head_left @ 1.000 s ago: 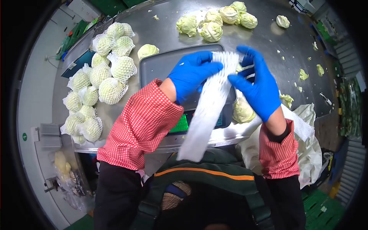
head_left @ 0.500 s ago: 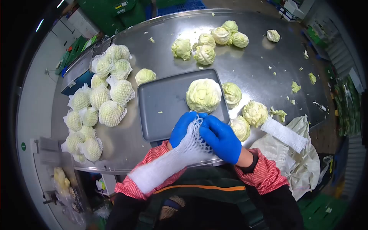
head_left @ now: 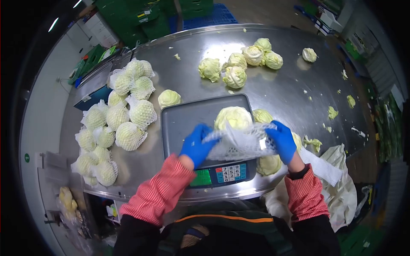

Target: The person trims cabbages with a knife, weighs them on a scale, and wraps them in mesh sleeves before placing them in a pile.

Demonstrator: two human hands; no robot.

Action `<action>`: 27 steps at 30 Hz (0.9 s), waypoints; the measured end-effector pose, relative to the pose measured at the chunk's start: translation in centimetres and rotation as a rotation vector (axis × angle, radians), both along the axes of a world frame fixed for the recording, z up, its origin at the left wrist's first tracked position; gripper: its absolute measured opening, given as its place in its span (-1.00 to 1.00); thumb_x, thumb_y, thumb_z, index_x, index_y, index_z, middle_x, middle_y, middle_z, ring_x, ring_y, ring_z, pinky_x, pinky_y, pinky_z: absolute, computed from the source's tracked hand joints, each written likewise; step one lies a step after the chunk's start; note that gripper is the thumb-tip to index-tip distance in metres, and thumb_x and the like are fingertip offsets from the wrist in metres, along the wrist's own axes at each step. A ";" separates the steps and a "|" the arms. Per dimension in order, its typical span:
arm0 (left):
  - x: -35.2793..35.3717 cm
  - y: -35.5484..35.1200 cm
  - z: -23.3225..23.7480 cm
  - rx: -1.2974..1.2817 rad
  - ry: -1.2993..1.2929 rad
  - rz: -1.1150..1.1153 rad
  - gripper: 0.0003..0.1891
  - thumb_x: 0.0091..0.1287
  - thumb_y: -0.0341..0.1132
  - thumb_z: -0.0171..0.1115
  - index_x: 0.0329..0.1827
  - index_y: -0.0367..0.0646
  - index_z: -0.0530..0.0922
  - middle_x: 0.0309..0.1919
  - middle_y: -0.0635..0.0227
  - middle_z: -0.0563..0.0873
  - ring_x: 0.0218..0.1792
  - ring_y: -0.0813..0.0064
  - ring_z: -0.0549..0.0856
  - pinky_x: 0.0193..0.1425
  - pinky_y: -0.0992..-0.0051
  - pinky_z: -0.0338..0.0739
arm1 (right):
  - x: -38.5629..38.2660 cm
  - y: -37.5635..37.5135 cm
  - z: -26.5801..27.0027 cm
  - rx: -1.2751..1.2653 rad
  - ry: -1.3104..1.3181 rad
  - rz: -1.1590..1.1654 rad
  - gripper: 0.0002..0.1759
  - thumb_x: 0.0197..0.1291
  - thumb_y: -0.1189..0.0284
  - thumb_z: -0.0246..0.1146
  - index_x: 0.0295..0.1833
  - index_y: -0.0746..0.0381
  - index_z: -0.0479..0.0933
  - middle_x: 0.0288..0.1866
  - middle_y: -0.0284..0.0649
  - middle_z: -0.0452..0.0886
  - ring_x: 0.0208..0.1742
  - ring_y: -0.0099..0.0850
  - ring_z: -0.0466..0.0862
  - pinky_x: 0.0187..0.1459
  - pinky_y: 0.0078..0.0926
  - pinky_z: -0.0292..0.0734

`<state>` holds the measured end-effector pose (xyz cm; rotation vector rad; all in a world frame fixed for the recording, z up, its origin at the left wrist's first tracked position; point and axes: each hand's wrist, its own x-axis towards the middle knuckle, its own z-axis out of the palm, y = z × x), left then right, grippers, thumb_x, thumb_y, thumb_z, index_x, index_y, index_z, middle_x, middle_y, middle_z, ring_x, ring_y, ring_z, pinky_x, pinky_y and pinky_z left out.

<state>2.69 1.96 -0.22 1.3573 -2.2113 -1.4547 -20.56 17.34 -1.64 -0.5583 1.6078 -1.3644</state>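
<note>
We judge the white foam mesh sleeve (head_left: 241, 144), stretched wide, could tear or slip from a glove if pulled further, or knock the pale green round cabbage (head_left: 232, 117) off the grey metal scale tray (head_left: 183, 123). The blue-gloved left hand (head_left: 195, 145) and right hand (head_left: 282, 138) each clench one edge of the sleeve, just in front of the cabbage. Whether the mesh touches it, we cannot tell.

Left hand (head_left: 195, 145), right hand (head_left: 282, 140) blue-gloved; white mesh net (head_left: 239, 146); pale green cabbage (head_left: 232, 117); red-checked sleeves (head_left: 160, 192); grey tray (head_left: 183, 121).
</note>
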 end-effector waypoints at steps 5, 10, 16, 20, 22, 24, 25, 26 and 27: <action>-4.2 -6.8 -11.5 0.076 0.025 0.012 -0.33 0.38 0.28 -0.20 0.15 -0.13 0.52 -0.07 0.08 0.69 -0.10 0.20 0.69 0.07 0.33 0.53 | -0.7 -6.5 -6.3 0.074 0.228 0.110 -0.53 0.45 0.19 -0.08 0.16 0.36 0.47 -0.01 -0.22 0.61 0.04 -0.51 0.54 0.07 -0.57 0.42; -2.6 -3.8 -5.1 1.055 0.761 0.385 -0.33 0.40 0.24 -0.19 0.18 -0.20 0.49 0.03 0.17 0.66 -0.03 0.18 0.66 0.21 0.28 0.47 | 2.8 -4.9 -3.6 -0.262 -0.354 0.045 -0.56 0.45 0.26 -0.11 0.27 0.29 0.38 0.14 -0.21 0.56 0.13 -0.44 0.55 0.19 -0.48 0.43; 2.6 -3.2 -0.1 1.335 0.979 0.242 -0.53 0.44 -0.05 -0.07 0.15 -0.29 0.48 0.10 0.10 0.61 0.10 0.23 0.60 0.26 0.26 0.45 | 9.4 -6.2 -2.6 -0.420 -1.200 0.388 -0.51 0.45 0.23 -0.11 0.35 0.30 0.25 0.30 -0.13 0.40 0.26 -0.31 0.46 0.31 -0.29 0.36; 6.0 -3.4 -6.7 1.139 0.992 0.383 -0.60 0.47 -0.14 -0.09 0.14 -0.26 0.49 0.00 0.16 0.66 -0.04 0.31 0.67 0.13 0.33 0.53 | 12.2 -9.3 -3.6 -0.497 -0.504 0.509 -0.51 0.45 0.28 -0.08 0.36 0.32 0.23 0.31 -0.08 0.39 0.26 -0.31 0.47 0.30 -0.32 0.38; 10.5 -5.7 -11.5 0.755 0.947 0.577 -0.55 0.50 -0.11 -0.17 0.23 -0.26 0.41 0.08 0.17 0.61 0.07 0.33 0.61 0.20 0.32 0.48 | 13.9 -12.6 -0.6 -0.342 -0.794 0.446 -0.47 0.47 0.21 -0.13 0.39 0.33 0.20 0.33 -0.07 0.39 0.27 -0.32 0.47 0.29 -0.36 0.40; 13.5 -7.8 -8.1 0.491 1.114 0.487 -0.44 0.50 0.01 -0.20 0.36 -0.24 0.27 0.25 0.15 0.47 0.23 0.30 0.49 0.32 0.30 0.38 | 16.0 -15.7 -0.4 -0.295 -0.903 0.469 -0.38 0.45 0.06 -0.15 0.38 0.31 0.23 0.32 -0.07 0.41 0.23 -0.33 0.52 0.29 -0.37 0.40; 13.8 -7.7 -5.0 0.473 1.187 0.558 -0.41 0.49 0.06 -0.22 0.39 -0.21 0.23 0.29 0.14 0.43 0.26 0.24 0.46 0.34 0.24 0.36 | 17.7 -18.3 -1.8 -0.304 -0.866 0.414 -0.41 0.45 0.03 -0.15 0.29 0.29 0.35 0.13 -0.13 0.57 0.04 -0.38 0.63 0.14 -0.42 0.52; 14.2 -7.7 -2.2 0.456 1.256 0.631 -0.37 0.48 0.11 -0.25 0.42 -0.18 0.19 0.33 0.12 0.38 0.28 0.19 0.44 0.36 0.18 0.33 | 19.1 -20.5 -2.0 -0.231 -0.767 0.413 -0.45 0.44 0.02 -0.15 0.13 0.25 0.48 -0.12 -0.24 0.66 -0.23 -0.47 0.68 -0.15 -0.50 0.61; 14.5 -8.9 -0.8 0.507 1.301 0.619 -0.36 0.47 0.14 -0.26 0.43 -0.15 0.19 0.34 0.15 0.38 0.29 0.19 0.43 0.37 0.16 0.33 | 20.7 -23.0 -1.6 -0.287 -0.499 0.386 -0.47 0.45 0.03 -0.15 0.01 0.23 0.53 -0.32 -0.32 0.66 -0.45 -0.53 0.62 -0.39 -0.57 0.57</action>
